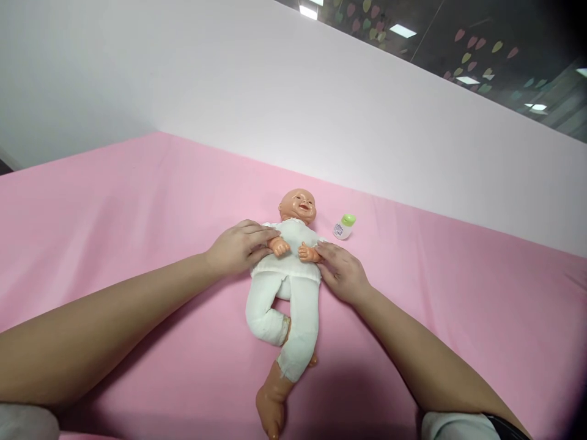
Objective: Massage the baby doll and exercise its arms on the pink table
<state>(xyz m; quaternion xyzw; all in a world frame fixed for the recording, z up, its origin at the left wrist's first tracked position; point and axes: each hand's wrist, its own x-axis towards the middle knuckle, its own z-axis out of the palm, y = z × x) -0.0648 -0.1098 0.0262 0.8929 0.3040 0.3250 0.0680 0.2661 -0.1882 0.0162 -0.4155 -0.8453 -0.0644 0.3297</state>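
A baby doll (297,244) in a white top and white trousers lies on its back, head toward the wall. One of its legs is bent inward at the knee, and its bare feet show at the bottom. My left hand (241,247) has its fingers closed over the doll's arm on the left, near the plastic hand. On the other side, my right hand (343,269) holds the doll's right-hand arm the same way, thumb below and fingers on top. Just beyond my right hand is a small white bottle (343,227) with a green cap.
Pink cloth (183,183) covers the surface under the doll, with folds at the left. A white wall (257,91) rises behind it. Above that, a dark glass pane (431,55) carries heart-shaped stickers and reflects ceiling lights.
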